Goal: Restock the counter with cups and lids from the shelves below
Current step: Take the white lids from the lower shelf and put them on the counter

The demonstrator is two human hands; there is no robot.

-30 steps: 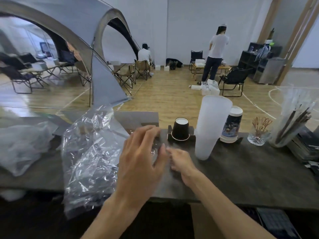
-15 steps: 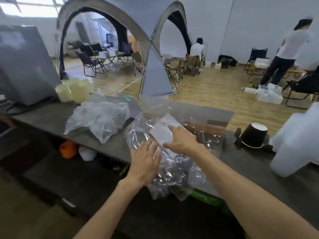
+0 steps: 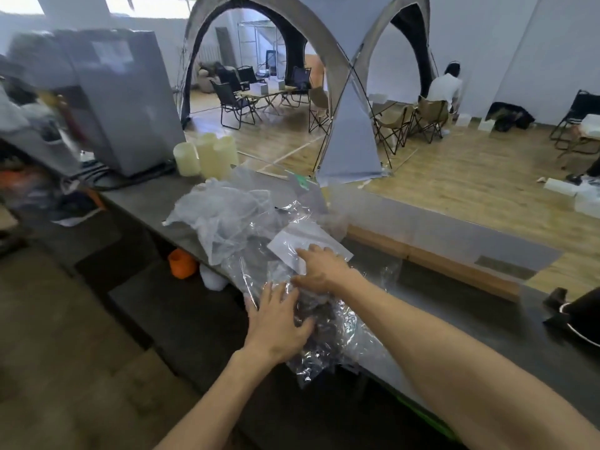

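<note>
A crinkled clear plastic bag (image 3: 328,329) lies over the front edge of the dark counter (image 3: 454,306), with a white label on its top. My left hand (image 3: 279,323) lies flat on the bag's near side, fingers spread. My right hand (image 3: 321,267) rests on the bag's top by the label, fingers stretched out. A second, cloudy plastic bag (image 3: 224,216) lies crumpled just left of it. An upturned black paper cup (image 3: 581,316) sits at the counter's right edge, partly cut off.
Three cream candles (image 3: 207,154) stand at the counter's back left beside a grey machine (image 3: 123,102). An orange object (image 3: 181,263) and a white one sit on the shelf under the counter. Beyond are a tent, folding chairs and a seated person.
My view has swung left along the counter, so the tall cup stack has left the frame. Both hands have stayed on the clear bag, the left now pressing its near side.
</note>
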